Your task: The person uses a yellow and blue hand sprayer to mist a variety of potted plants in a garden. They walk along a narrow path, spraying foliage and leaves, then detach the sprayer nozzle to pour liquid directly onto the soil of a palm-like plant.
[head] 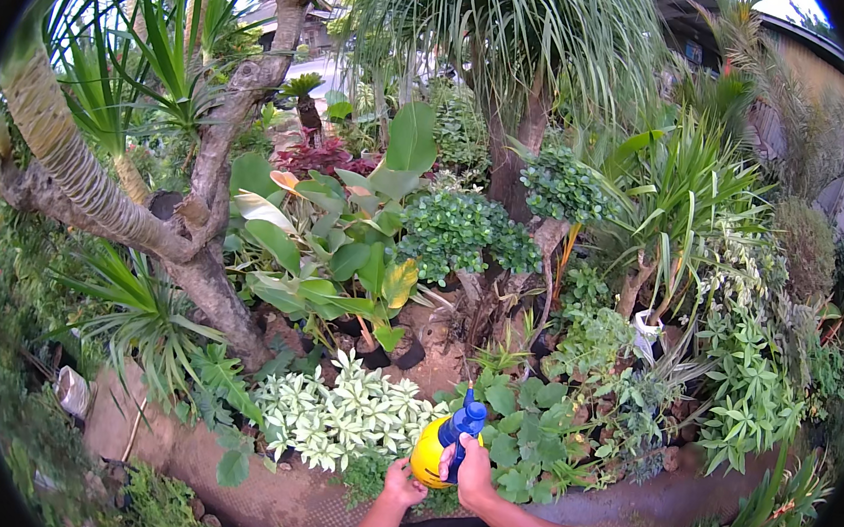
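Observation:
A yellow pump sprayer bottle [426, 454] with a blue pump head and a nozzle pointing away from me is held in front of my body, low in the view. My right hand [474, 470] is closed around its blue handle, thumb near the top. My left hand [406, 483] touches the lower left side of the yellow tank; its palm and some fingertips are partly hidden. Just beyond the bottle grow pale variegated leafy plants [349, 411] on the left and broad green leaves [528, 423] on the right.
A thick, branching trunk [216, 298] leans on the left. Small round-leaved shrubs [447, 232] and black plant pots [407, 351] stand ahead. A white bag [645, 334] holds a plant at the right. A brown textured path [238, 477] curves close before me.

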The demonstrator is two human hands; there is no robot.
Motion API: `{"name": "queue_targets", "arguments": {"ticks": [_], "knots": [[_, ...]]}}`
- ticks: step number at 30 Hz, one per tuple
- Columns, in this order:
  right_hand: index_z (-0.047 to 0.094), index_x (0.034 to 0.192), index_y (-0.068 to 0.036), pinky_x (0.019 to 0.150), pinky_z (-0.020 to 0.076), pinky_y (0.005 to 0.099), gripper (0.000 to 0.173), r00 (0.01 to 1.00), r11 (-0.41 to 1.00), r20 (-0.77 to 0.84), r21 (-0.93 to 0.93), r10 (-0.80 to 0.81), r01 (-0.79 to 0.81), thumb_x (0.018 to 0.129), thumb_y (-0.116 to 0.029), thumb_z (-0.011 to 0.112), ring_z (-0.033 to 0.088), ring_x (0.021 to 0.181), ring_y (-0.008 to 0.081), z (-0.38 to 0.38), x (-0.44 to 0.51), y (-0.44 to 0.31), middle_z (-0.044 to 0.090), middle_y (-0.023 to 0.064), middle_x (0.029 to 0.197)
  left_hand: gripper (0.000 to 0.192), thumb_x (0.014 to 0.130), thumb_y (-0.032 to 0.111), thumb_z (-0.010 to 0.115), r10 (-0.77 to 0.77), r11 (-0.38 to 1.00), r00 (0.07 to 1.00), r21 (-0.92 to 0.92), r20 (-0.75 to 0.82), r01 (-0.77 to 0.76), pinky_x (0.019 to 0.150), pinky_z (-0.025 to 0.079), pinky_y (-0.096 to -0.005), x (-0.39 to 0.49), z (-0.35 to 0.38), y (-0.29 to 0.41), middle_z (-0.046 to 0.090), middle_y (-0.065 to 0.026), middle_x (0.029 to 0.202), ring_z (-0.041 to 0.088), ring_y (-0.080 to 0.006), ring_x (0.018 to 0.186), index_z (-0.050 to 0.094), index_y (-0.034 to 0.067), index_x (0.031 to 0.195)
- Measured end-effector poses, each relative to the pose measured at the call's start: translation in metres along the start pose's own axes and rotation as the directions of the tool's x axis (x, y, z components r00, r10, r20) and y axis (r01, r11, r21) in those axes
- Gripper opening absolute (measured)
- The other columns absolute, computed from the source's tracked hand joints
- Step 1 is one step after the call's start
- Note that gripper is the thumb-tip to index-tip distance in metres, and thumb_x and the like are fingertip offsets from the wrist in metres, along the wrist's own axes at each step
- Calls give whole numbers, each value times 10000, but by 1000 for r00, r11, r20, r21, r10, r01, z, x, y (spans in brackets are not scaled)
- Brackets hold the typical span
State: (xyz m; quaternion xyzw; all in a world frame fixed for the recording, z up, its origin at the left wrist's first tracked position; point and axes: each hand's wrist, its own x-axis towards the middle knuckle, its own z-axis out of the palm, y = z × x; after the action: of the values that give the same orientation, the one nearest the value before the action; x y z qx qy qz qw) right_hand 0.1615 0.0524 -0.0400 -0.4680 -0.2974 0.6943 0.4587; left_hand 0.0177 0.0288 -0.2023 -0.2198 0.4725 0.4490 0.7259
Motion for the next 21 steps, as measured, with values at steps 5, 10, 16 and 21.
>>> {"name": "queue_targets", "arguments": {"ticks": [5,10,16,21], "knots": [[588,699,-9,498,449,332,519,999,999,40,-31,35,-34,1027,-332,350,533,459,202,10,0,4,562,101,558,419,976,461,430,34,999,999,-33,38,-33,602,315,-247,-3,-9,6,494,-11,1028,332,-113,690,494,198,1296],[584,712,-5,506,449,325,481,998,999,51,-25,42,-41,1029,-302,379,543,469,199,9,-2,3,572,97,578,374,959,438,444,33,998,999,-52,22,-32,538,314,-248,-5,-4,9,537,-46,1103,356,-108,613,498,193,1237],[591,720,-4,508,461,319,507,1000,1000,5,-4,-26,26,1031,-331,359,548,472,201,-11,-6,-2,571,104,572,383,958,421,454,-5,1000,999,21,36,4,541,320,-250,-4,19,1,519,-53,1061,353,-114,603,480,192,1264],[594,720,-5,493,454,322,510,987,990,-103,64,-121,128,1021,-350,368,545,459,202,-39,-10,-18,565,102,552,443,965,420,475,-24,987,990,163,138,1,578,346,-254,-4,42,-16,492,-67,1068,378,-123,662,465,170,1331]]}}
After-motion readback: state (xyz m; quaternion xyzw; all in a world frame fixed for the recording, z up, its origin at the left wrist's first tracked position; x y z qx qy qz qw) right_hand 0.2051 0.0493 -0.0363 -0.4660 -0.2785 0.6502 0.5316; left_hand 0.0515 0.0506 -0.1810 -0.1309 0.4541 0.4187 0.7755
